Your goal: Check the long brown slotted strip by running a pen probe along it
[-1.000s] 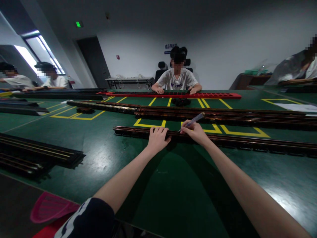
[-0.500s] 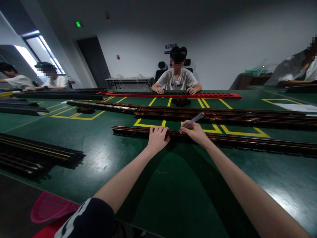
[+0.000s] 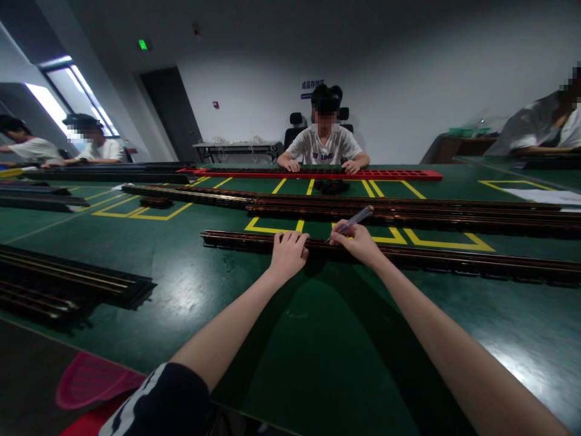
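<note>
A long, dark slotted strip (image 3: 436, 255) with a coppery sheen lies across the table in front of me. My left hand (image 3: 289, 251) is closed over it, fingers over the far side and thumb on the near side. Just to the right, my right hand (image 3: 356, 242) pinches a slim pen-shaped tool (image 3: 357, 220) with a clear handle. The tool slants up to the right, its thin tip down at the strip between my hands. Whether the tip touches the strip is too small to tell.
Beyond the strip lies a stack of similar dark strips (image 3: 408, 212). More strips (image 3: 68, 278) lie at the left on the green table (image 3: 190, 339). Across the table, a co-worker (image 3: 324, 145) has both hands on a red slotted strip (image 3: 399, 175). A pink chair back (image 3: 97, 381) stands below the near edge.
The strip under my hands has slid slightly to the left. Both hands and the pen-shaped tool stay almost where they were.
</note>
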